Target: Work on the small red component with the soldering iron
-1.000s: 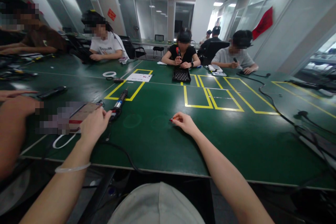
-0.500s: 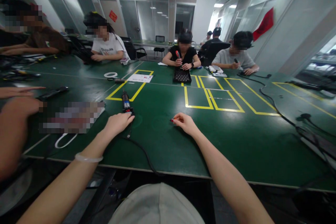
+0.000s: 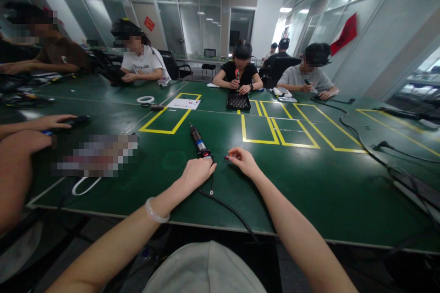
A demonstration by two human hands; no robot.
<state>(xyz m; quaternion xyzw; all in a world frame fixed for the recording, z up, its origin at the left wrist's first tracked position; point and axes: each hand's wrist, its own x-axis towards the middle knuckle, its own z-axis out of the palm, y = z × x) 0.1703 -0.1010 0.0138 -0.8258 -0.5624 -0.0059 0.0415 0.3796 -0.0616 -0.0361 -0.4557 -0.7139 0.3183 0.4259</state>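
Observation:
My left hand (image 3: 197, 173) is closed round the rear of a black electric screwdriver (image 3: 198, 141), whose thin bit points away from me and a little left. A black cord (image 3: 228, 206) trails from its back end over the table's near edge. To the right, my right hand (image 3: 244, 163) pinches a small red piece (image 3: 227, 158) between thumb and fingers, just above or on the green tabletop (image 3: 288, 183). Its kind is too small to tell. A short gap separates the piece from the screwdriver.
Yellow tape outlines (image 3: 261, 141) mark the table, with a paper sheet (image 3: 184, 104) across one. A blurred-out flat item (image 3: 99, 153) lies left, near another person's hand (image 3: 57, 122). Opposite, a person works over a black tray (image 3: 238, 100). Cables (image 3: 364, 144) run along the right.
My left hand has carried the screwdriver to the right, closer to my right hand, and its bit now leans left. My right hand has barely moved. The person at left has reached onto a dark tool.

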